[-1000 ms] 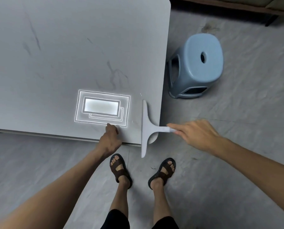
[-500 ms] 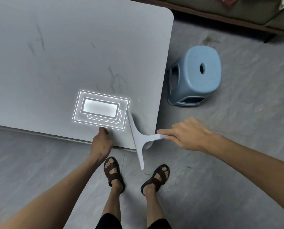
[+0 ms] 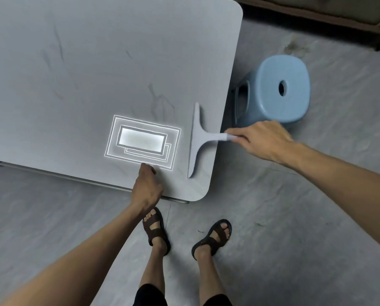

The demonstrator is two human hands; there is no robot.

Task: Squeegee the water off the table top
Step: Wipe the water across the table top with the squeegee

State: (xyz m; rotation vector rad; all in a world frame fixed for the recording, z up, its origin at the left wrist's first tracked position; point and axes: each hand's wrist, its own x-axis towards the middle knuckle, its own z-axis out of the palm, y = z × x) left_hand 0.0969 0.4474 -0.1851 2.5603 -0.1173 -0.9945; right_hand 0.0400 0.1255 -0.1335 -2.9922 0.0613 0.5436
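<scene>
Since half a second ago, the pale grey T-shaped plastic squeegee (image 3: 196,138) has swung from a slant, with one blade end hanging past the table's near edge, to stand nearly upright in the frame, its whole blade now over the top. The right hand (image 3: 262,140) has shifted up and to the right with it.

Head view: the grey rounded-corner table top (image 3: 85,62) fills the upper left of the frame. The squeegee's blade lies at centre right, just inside the table's right edge, and its handle points right, out over that edge. The right hand pinches the handle's end, fingers curled around it. The left hand (image 3: 147,188) rests at lower centre on the table's near edge, its fingers curled into a loose fist, just below a bright rectangular light reflection (image 3: 142,142). Faint dark streaks (image 3: 160,102) mark the top above the reflection; whether they are wet I cannot tell. A light blue plastic stool (image 3: 279,89) stands on the grey floor (image 3: 306,228) at the right, just beside the table. Two feet in dark brown strapped sandals (image 3: 155,230) stand at bottom centre.
</scene>
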